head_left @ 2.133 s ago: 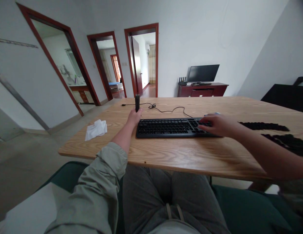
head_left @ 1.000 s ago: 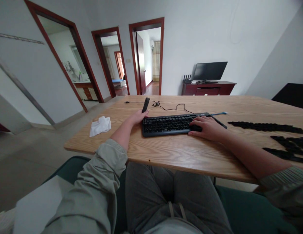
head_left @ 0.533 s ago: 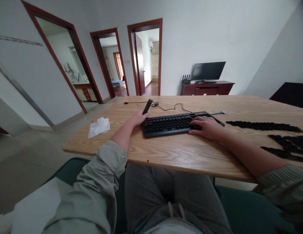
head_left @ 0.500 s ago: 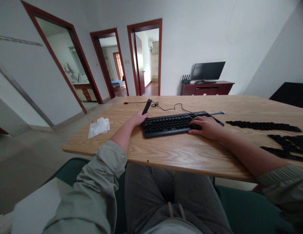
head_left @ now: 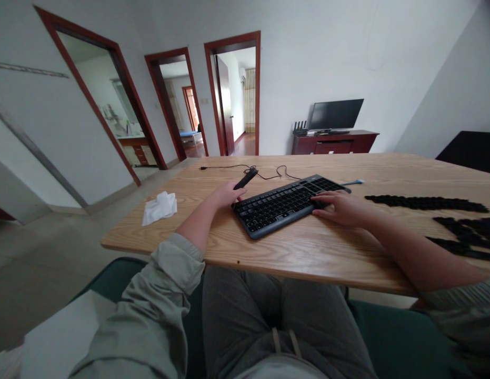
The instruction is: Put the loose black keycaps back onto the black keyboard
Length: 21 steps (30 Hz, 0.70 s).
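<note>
A black computer keyboard lies at an angle on the wooden table, its left end nearer to me and its right end farther away. At its right part is my right hand, fingers over the keys and thumb at the front edge, gripping it. My left hand, closed around a slim black tool, is by the keyboard's far left corner. The tool slants up and to the right; its lower end is hidden by my fingers. Behind the keyboard, a thin black cable lies loosely coiled.
Rows of small black pieces lie on the right of the wooden table. A crumpled white tissue is at the left. A blue-tipped thin item sticks out beyond the keyboard. Green chairs stand at the near edge.
The keyboard has turned, its left end swinging toward me and its right end away. The black tool in my left hand has tipped from nearly upright to the right.
</note>
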{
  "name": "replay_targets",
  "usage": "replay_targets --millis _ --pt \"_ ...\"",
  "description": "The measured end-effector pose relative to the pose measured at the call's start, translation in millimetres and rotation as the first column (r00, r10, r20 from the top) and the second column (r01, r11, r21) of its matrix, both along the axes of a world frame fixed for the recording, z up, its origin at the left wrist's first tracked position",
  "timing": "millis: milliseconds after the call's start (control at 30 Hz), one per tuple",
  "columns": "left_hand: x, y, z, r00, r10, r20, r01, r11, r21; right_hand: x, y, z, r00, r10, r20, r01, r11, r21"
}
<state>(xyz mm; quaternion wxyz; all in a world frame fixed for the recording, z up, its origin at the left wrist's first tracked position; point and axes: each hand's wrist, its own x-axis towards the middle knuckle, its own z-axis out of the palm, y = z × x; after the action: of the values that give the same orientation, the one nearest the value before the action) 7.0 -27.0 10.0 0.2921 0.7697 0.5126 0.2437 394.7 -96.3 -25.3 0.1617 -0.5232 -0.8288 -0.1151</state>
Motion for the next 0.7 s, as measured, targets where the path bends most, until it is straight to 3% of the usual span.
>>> replay_targets --millis 133,233,300,367,467,567,700 --pt "7.2 -10.9 5.3 0.996 -0.001 -0.087 0.020 0.977 0.212 -12.9 -7.5 8.6 0.996 0.049 -0.078 -0.050 0.999 -0.006" --pt "17.4 -26.8 13.9 0.995 -0.041 -0.086 0.069 0.932 0.357 -51.4 -11.6 21.6 0.940 0.088 -0.331 -0.115 0.991 -0.063" --pt "25.9 -39.0 18.7 0.982 -0.143 -0.121 0.178 0.915 0.362 -88.7 -12.0 30.6 0.839 0.106 -0.533 -0.226 0.960 -0.165" --pt "33.4 -48.6 20.8 0.956 -0.237 -0.172 0.285 0.889 0.357 -127.8 -10.6 38.5 0.704 0.140 -0.697 -0.397 0.891 -0.222" --pt "36.4 -52.4 18.9 0.935 -0.306 -0.178 0.353 0.849 0.393 -171.1 -6.3 45.6 0.523 0.228 -0.821 -0.542 0.833 -0.113" --pt "26.9 -44.8 15.9 0.949 -0.284 -0.140 0.316 0.873 0.372 -182.3 -1.0 44.8 0.485 0.270 -0.832 -0.527 0.849 -0.032" --pt "8.8 -32.4 14.8 0.957 -0.280 -0.074 0.290 0.929 0.231 -167.2 2.4 38.5 0.479 0.158 -0.863 -0.436 0.897 -0.077"
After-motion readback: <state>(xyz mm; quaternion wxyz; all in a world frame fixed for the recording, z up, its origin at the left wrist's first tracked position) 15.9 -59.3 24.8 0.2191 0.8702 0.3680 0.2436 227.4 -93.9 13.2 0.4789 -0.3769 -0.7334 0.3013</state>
